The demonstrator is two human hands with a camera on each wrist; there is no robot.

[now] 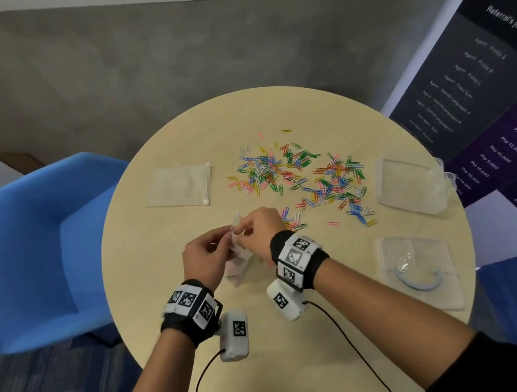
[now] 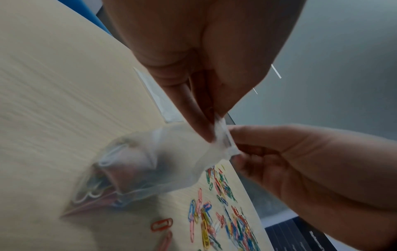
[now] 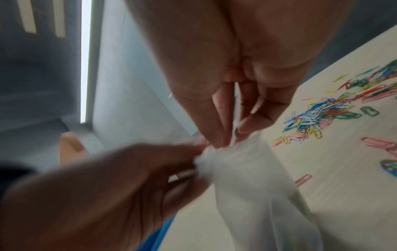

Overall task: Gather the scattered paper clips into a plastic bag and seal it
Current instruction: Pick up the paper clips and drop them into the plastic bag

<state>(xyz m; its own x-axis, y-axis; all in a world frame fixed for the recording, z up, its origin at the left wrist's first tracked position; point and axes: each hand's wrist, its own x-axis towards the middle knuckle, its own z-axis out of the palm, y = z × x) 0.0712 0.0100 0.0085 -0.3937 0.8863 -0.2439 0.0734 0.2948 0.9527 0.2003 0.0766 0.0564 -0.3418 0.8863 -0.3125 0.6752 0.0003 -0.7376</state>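
Observation:
A small clear plastic bag (image 1: 237, 257) (image 2: 150, 163) (image 3: 247, 178) with several paper clips in its bottom hangs above the round table (image 1: 201, 326), its lower corner touching the wood. My left hand (image 1: 207, 254) (image 2: 206, 118) pinches one side of the bag's top strip. My right hand (image 1: 259, 228) (image 3: 232, 132) pinches the same strip from the other side. The two hands meet at the bag's mouth. A spread of coloured paper clips (image 1: 297, 174) (image 2: 225, 212) (image 3: 318, 115) lies beyond my hands.
An empty flat bag (image 1: 179, 186) lies at the table's left, a puffed bag (image 1: 408, 184) at the right edge, and a bag with a blue ring inside (image 1: 419, 270) at the near right. A blue chair (image 1: 29, 250) stands left; a dark poster (image 1: 482, 96) stands right.

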